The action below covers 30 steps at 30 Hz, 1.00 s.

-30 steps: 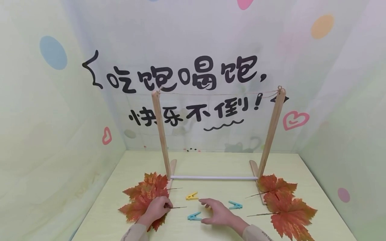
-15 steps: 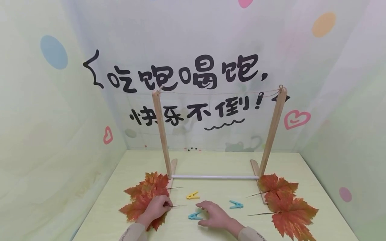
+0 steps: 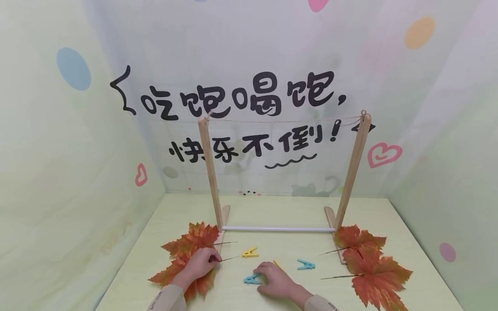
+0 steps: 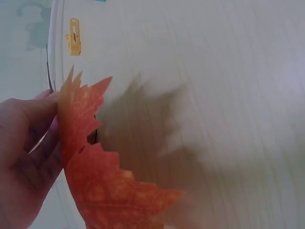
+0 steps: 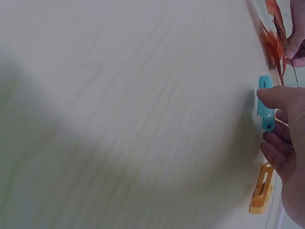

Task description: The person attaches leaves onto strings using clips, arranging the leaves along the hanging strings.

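Pale table (image 3: pixel 280 212), printed walls (image 3: pixel 439 172); left hand (image 3: pixel 200 264) pinches leaf stem (image 3: pixel 229 259), long axis rightward; right hand (image 3: pixel 277 281) at blue clip (image 3: pixel 251 280), grip unclear

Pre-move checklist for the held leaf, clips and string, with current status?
1. Leaf held: ok. The left hand pinches the front left leaf by its stem.
2. Blue clip gripped: cannot tell. The right hand has its thumb on the near blue clip; firmness doesn't show.
3. Clip on leaf: not ok. They are apart.
4. String strung: ok. The string spans the left post and right post.
5. Spare clip within view: ok. The far blue clip lies right of the right hand.
6. Front leaf free of rear left leaf: cannot tell. They overlap in the head view.
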Each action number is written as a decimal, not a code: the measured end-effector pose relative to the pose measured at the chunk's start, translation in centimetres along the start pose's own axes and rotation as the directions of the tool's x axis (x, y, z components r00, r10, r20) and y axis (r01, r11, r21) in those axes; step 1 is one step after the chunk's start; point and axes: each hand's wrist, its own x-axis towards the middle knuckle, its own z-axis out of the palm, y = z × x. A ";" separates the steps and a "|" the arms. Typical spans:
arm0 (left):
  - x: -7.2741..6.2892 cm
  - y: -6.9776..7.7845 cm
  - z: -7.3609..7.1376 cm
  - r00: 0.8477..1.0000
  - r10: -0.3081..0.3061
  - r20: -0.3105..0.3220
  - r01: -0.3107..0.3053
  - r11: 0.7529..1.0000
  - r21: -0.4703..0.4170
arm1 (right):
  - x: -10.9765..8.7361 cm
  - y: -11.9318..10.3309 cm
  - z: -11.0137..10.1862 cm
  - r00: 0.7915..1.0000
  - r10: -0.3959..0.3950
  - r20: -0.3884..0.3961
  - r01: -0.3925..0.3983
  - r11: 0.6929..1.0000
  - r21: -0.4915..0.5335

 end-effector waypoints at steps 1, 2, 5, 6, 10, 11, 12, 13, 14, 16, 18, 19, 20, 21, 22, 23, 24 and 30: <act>0.0 0.0 0.0 1.000 -0.004 0.002 0.004 1.000 0.002 | 0.0 0.0 0.1 1.000 0.006 0.005 -0.006 1.000 -0.001; 0.0 0.0 0.0 1.000 -0.017 0.007 0.017 1.000 0.000 | 0.0 0.0 0.1 1.000 0.007 0.005 -0.007 1.000 -0.009; -0.1 0.1 -0.2 1.000 -0.022 0.011 0.022 1.000 -0.005 | 0.0 0.1 0.3 1.000 -0.008 -0.007 0.008 1.000 -0.024; -0.1 0.1 -0.2 1.000 -0.020 0.010 0.020 1.000 -0.005 | 0.1 0.1 0.3 1.000 -0.013 -0.013 0.013 1.000 -0.026; -0.2 0.2 -0.4 1.000 -0.003 0.007 0.003 1.000 -0.021 | 0.0 0.2 0.3 0.999 -0.030 -0.024 0.029 0.999 -0.023; -0.2 0.2 -0.5 1.000 0.002 0.007 -0.001 1.000 -0.029 | 0.1 0.2 0.3 0.999 -0.030 -0.024 0.029 0.999 -0.022; -0.2 0.3 -0.6 1.000 0.000 0.011 0.000 0.999 -0.036 | 0.1 0.2 0.3 0.999 -0.028 -0.022 0.027 0.999 -0.023; -0.2 0.3 -0.8 1.000 0.002 0.012 -0.002 0.999 -0.044 | 0.1 0.2 0.3 0.999 -0.029 -0.022 0.029 0.999 -0.024; -0.2 0.4 -1.0 1.000 0.001 0.015 -0.001 0.998 -0.055 | 0.1 0.1 0.3 0.999 -0.030 -0.022 0.030 0.999 -0.028; -0.2 0.6 -1.3 1.000 -0.006 0.019 0.007 0.997 -0.073 | 0.1 0.0 0.2 0.999 -0.031 -0.021 0.030 0.999 -0.032; -0.2 0.8 -1.7 1.000 -0.014 0.019 0.015 0.997 -0.080 | 0.0 0.0 0.1 0.999 -0.031 -0.019 0.030 0.999 -0.043; -0.2 0.9 -1.9 1.000 -0.016 0.016 0.017 0.996 -0.082 | -0.1 -0.1 0.1 0.999 -0.032 -0.017 0.031 0.998 -0.049; -0.2 1.1 -2.1 1.000 -0.022 0.010 0.023 0.997 -0.080 | -0.1 -0.1 0.0 0.999 -0.041 -0.017 0.040 0.997 -0.063; -0.2 1.2 -2.4 1.000 -0.027 0.005 0.028 0.997 -0.072 | -0.1 -0.1 -0.1 0.999 -0.050 -0.017 0.049 0.996 -0.074; -0.1 1.4 -2.7 0.999 -0.033 -0.001 0.033 0.997 -0.064 | -0.1 -0.1 -0.3 0.998 -0.063 -0.019 0.061 0.994 -0.088; 0.1 1.6 -3.0 0.999 -0.039 -0.009 0.038 0.998 -0.055 | -0.1 -0.1 -0.6 0.997 -0.074 -0.018 0.072 0.992 -0.102; 0.2 1.7 -3.3 0.999 -0.041 -0.019 0.040 0.998 -0.049 | -0.1 0.0 -0.9 0.996 -0.082 -0.019 0.080 0.991 -0.109; 1.2 3.0 -5.0 0.996 -0.042 -0.081 0.039 0.999 -0.035 | 0.3 0.0 -3.3 0.998 -0.067 0.002 0.067 0.995 -0.078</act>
